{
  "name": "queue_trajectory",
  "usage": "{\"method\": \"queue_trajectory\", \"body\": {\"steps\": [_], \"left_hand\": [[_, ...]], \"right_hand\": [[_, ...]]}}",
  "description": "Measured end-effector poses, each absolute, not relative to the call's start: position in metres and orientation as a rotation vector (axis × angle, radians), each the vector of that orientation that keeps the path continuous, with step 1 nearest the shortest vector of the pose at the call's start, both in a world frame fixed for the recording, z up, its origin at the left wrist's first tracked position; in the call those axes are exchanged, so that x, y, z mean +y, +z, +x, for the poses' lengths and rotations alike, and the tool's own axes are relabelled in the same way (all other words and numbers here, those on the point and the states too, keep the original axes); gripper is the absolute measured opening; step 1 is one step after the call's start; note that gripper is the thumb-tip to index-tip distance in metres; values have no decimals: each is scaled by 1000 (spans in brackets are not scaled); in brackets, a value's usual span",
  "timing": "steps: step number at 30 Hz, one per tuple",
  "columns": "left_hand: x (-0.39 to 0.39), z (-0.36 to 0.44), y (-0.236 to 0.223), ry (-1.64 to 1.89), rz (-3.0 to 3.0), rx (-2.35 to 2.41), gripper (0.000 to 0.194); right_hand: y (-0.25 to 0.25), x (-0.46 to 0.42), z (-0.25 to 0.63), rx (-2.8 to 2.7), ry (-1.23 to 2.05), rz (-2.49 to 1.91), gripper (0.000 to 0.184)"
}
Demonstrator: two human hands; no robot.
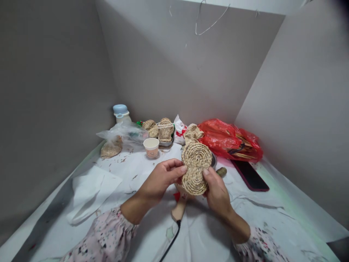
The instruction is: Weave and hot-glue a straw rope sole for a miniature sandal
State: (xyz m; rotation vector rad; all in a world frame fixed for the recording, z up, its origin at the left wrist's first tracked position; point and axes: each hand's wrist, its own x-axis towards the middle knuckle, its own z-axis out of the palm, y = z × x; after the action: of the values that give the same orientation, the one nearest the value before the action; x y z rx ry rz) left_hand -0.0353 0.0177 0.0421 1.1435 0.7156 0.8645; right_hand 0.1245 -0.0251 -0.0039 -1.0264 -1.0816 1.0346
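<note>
A coiled straw rope piece (pixel 195 167), shaped like two joined spirals, is held upright above the table between both my hands. My left hand (pixel 160 180) pinches its left edge with thumb and fingers. At the piece's lower right edge my right hand (pixel 216 194) grips it, thumb on the front. Under my hands lies a glue gun (pixel 178 210) with a black cord running toward me.
On the white-covered table (pixel 272 214) stand a small paper cup (pixel 151 147), woven straw pieces in a metal tray (pixel 162 130), a clear plastic bag (pixel 124 134), a white bottle with blue cap (pixel 121 112), a red plastic bag (pixel 229 139) and a dark phone (pixel 250 175). Grey walls enclose three sides.
</note>
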Motion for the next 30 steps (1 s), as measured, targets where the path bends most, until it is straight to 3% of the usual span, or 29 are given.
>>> {"method": "queue_trajectory", "body": {"steps": [6, 14, 30], "left_hand": [[28, -43, 36, 723, 1225, 697, 27], [37, -50, 31, 660, 1348, 680, 18], [38, -50, 20, 668, 1325, 679, 24]], "right_hand": [[-4, -23, 130, -1195, 1005, -1098, 32], [4, -25, 127, -1146, 1113, -1095, 44], [-4, -27, 124, -1170, 1182, -1015, 44]]}}
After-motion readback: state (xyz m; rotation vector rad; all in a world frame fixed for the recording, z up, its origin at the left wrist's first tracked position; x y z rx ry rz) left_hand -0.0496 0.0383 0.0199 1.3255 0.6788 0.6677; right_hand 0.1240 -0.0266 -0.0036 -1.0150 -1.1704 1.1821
